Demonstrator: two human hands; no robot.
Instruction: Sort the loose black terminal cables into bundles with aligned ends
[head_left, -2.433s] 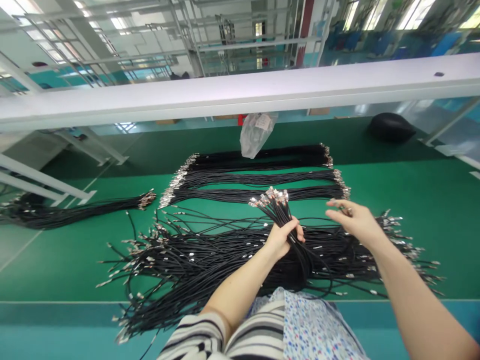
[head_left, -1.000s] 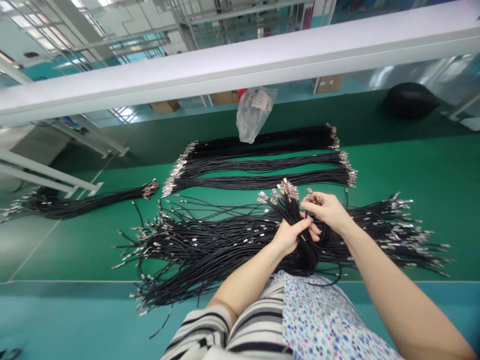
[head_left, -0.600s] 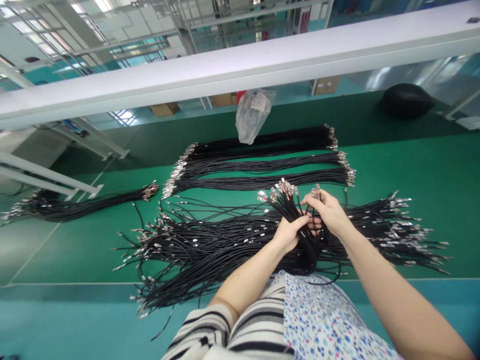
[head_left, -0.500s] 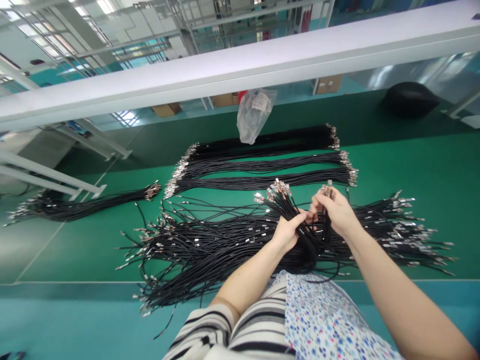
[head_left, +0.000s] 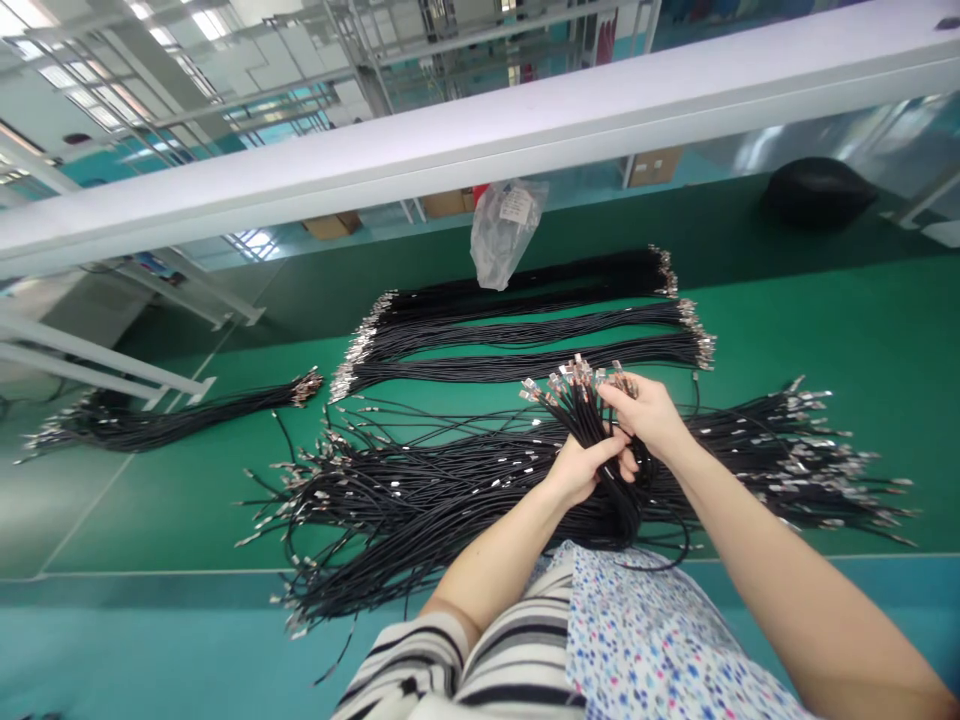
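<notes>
My left hand (head_left: 581, 468) is closed round a bunch of black cables (head_left: 577, 412) whose metal-tipped ends stick up and away from me. My right hand (head_left: 646, 412) is pinched on a few cable ends and presses them against that bunch from the right. Both hands hover over a loose, tangled heap of black cables (head_left: 420, 500) with silver terminals, spread across the green work surface (head_left: 825, 330) in front of me.
Three tidy rows of sorted cables (head_left: 525, 330) lie beyond the heap. Another bundle (head_left: 172, 420) lies at the far left. A clear plastic bag (head_left: 501, 230) hangs from the white beam (head_left: 450, 160). A black rounded object (head_left: 817, 190) sits far right.
My right hand reached out to the right, picked up cable ends, and brought them back to the bunch in my left hand. The left hand has held its bunch throughout.
</notes>
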